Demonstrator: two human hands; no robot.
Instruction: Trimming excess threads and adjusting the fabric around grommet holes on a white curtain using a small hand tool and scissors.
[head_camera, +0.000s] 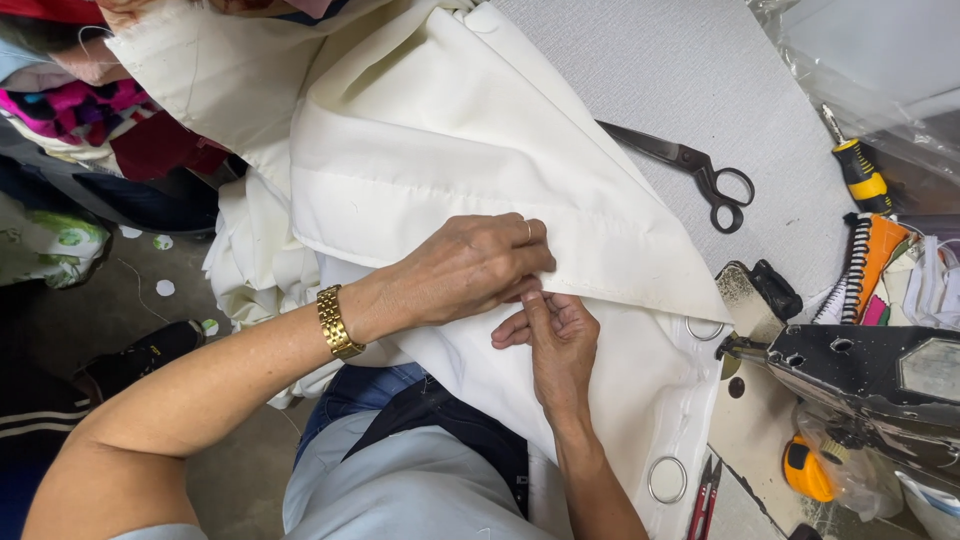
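Cream fabric (450, 130) spread over table (700, 70), centre frame, folded hem edge running from 12 down to 4 o'clock; more of it bunches off the table edge at 9. Left hand (470, 270) lies on top of the fold, fingers curled, pinching the hem edge w/ thumb + fingertips. Gold watch (337, 322) on that wrist, ring on one finger. Right hand (555, 335) just below it at 6, touching left fingertips, fingers bent, gripping the same edge from underneath; exact grip partly hidden, prob. a pinch. White layer under the hands carries metal eyelets: one (706, 329) at 3, another (667, 480) at 5. Scissors (690, 165) on table at 2, apart from fabric edge, blades closed. Screwdriver (860, 170), yellow/black handle, further at 2. Sewing machine (860, 380) at 4, dark, worn. Red snips (703, 500) at 5 beside lower eyelet. Floor w/ scraps at 9.
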